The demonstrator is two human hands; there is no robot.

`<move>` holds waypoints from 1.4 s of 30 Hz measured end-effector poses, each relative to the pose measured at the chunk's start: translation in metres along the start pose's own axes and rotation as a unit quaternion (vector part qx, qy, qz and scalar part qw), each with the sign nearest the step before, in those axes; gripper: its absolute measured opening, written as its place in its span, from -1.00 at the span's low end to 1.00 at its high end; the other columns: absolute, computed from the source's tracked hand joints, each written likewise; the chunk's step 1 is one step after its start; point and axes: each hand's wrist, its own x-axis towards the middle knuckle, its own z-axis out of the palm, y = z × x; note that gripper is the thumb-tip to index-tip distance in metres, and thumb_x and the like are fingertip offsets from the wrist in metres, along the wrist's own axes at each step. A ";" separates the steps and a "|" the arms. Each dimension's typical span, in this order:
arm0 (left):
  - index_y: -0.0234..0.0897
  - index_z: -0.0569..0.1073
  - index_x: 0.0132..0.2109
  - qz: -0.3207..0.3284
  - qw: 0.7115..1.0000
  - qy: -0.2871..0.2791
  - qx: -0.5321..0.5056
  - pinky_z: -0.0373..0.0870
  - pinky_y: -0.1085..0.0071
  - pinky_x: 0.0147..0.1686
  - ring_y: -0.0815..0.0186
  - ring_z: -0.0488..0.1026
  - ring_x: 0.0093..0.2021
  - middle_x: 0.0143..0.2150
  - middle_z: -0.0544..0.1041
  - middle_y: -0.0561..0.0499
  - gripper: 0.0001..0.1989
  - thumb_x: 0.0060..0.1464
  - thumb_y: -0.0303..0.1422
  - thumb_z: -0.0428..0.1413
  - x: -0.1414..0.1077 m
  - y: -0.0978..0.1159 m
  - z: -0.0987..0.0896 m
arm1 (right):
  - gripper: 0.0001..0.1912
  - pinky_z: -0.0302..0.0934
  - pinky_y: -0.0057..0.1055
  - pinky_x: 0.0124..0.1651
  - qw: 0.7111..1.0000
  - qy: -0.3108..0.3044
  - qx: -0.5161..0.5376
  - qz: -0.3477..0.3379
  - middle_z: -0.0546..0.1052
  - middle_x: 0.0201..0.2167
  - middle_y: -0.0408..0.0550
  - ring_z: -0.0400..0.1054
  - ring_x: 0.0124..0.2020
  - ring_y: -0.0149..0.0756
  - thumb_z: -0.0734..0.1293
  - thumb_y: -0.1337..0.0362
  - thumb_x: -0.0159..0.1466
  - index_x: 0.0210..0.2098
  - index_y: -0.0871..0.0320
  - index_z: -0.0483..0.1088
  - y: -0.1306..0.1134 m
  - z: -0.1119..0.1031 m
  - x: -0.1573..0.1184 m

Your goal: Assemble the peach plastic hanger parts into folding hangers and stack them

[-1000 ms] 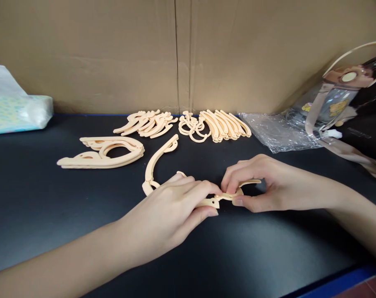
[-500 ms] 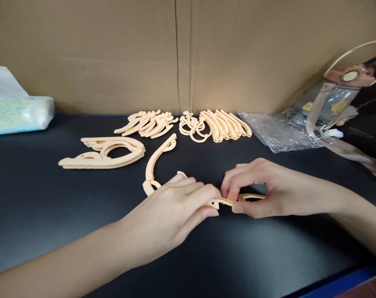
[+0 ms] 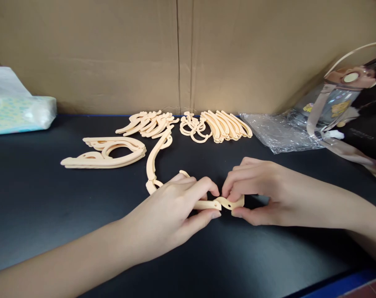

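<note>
A brown wall (image 3: 97, 49) rises behind a black, blue-edged table (image 3: 268, 256).

Your black tabletop (image 3: 237, 256) carries a tissue pack (image 3: 20, 114) at the far left and, nearer you, a stack of cream frames (image 3: 125, 162). Towards its back edge lie curved cream pieces (image 3: 150, 124), hooks (image 3: 193, 122), slender strips (image 3: 221, 125) and a clear plastic bag (image 3: 271, 132).

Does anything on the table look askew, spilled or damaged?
Nothing looks spilled or plainly damaged. The crumpled clear plastic right of the long curved pieces looks untidy, nothing worse. The parts in the left hand and right hand are partly covered, so I can't rule out damage there.
</note>
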 end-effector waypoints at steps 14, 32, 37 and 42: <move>-0.14 0.37 -0.09 -0.026 0.999 -0.001 -0.031 0.29 0.42 -0.30 0.32 0.39 -0.35 -0.39 0.49 0.15 -0.91 0.39 -0.30 -0.02 -0.001 0.000 0.001 | -0.90 0.10 -0.29 -0.18 0.998 0.007 -0.067 -0.003 0.53 -0.30 -0.14 0.31 -0.33 -0.33 0.31 0.37 0.32 -0.34 0.10 0.42 -0.007 0.002 -0.003; -0.16 0.28 0.22 -0.145 0.969 0.143 0.140 0.03 -0.24 0.32 -0.09 -0.02 0.43 0.36 0.25 -0.14 -0.48 0.14 -0.24 0.19 0.000 -0.008 0.006 | -0.86 0.12 -0.15 0.20 0.993 0.031 -0.117 -0.010 0.36 0.20 -0.10 0.22 0.22 -0.14 0.33 0.24 0.34 -0.21 -0.04 0.57 0.004 -0.004 -0.011; -0.12 0.29 0.22 -0.151 0.977 0.132 0.077 0.17 -0.22 0.29 -0.04 0.05 0.42 0.36 0.24 -0.12 -0.54 0.20 -0.28 0.13 0.000 -0.009 0.005 | -0.73 0.17 -0.28 -0.10 0.987 0.032 -0.159 -0.009 0.43 -0.11 -0.07 0.30 -0.09 -0.22 0.28 0.46 0.32 -0.23 -0.02 0.55 0.008 -0.003 -0.010; -0.13 0.32 0.20 -0.156 0.977 0.141 0.038 0.25 -0.16 0.26 0.02 0.17 0.36 0.35 0.25 -0.11 -0.58 0.22 -0.31 0.14 0.001 -0.010 0.004 | -0.66 0.06 -0.38 -0.30 0.987 0.031 -0.156 0.006 0.38 -0.35 -0.13 0.24 -0.37 -0.35 0.21 0.56 0.29 -0.31 0.05 0.53 0.011 -0.002 -0.010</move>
